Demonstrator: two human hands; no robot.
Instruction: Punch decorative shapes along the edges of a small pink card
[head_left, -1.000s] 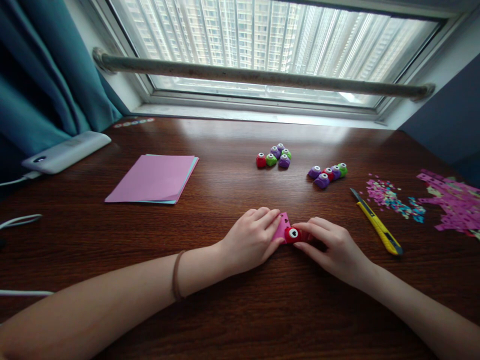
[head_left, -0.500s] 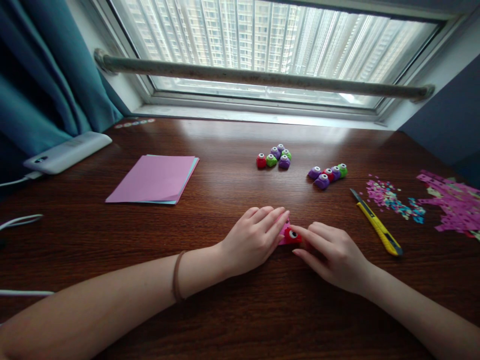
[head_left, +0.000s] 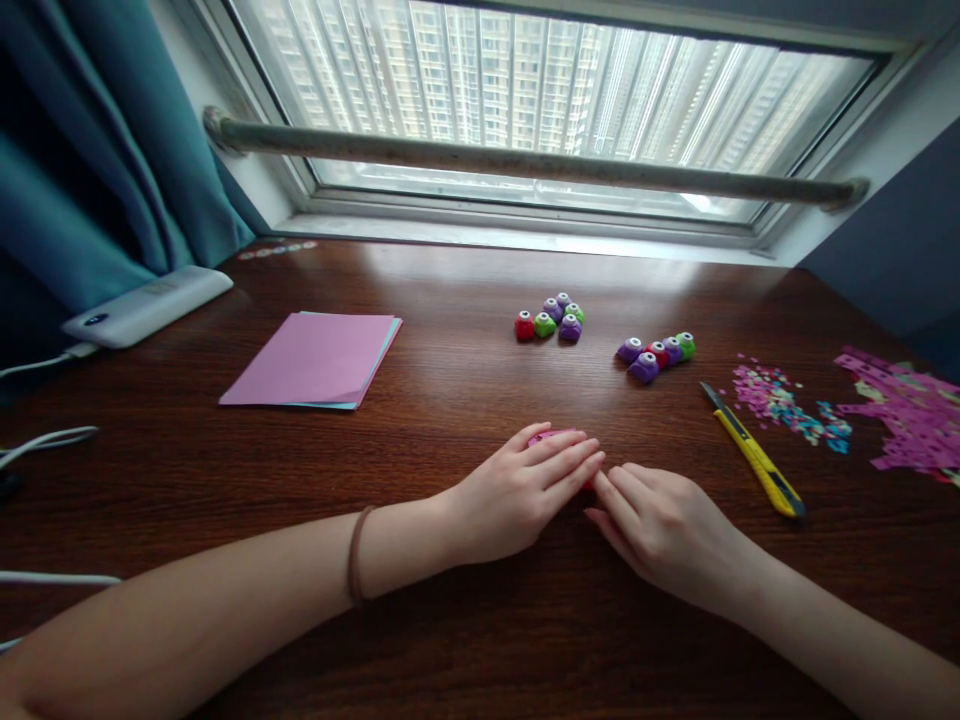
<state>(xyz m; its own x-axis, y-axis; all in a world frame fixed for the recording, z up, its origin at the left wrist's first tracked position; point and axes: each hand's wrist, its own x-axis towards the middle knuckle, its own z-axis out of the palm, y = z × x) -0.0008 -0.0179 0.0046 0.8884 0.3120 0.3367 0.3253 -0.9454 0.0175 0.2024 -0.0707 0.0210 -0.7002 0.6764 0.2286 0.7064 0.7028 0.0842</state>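
My left hand [head_left: 521,490] lies with its fingers stretched flat over a pink paper strip [head_left: 547,437] and a small red paper punch. Only a sliver of the red punch [head_left: 589,484] shows under the left fingertips; the rest is hidden. At the punch's right side, my right hand [head_left: 671,525] has its fingers bent together, with the thumb below, seeming to hold that edge. Its fingertips touch or nearly touch those of my left hand.
Small purple, green and red punches stand in two groups [head_left: 544,323] [head_left: 657,353] beyond my hands. A yellow utility knife [head_left: 757,455], paper confetti [head_left: 787,400] and punched pink strips [head_left: 907,410] lie right. Left are stacked paper sheets [head_left: 315,360] and a white phone [head_left: 150,305].
My left hand has slid over the red punch, covering its round top, which showed before. My right fingers have closed in beside it. More pink paper shows behind the left fingers.
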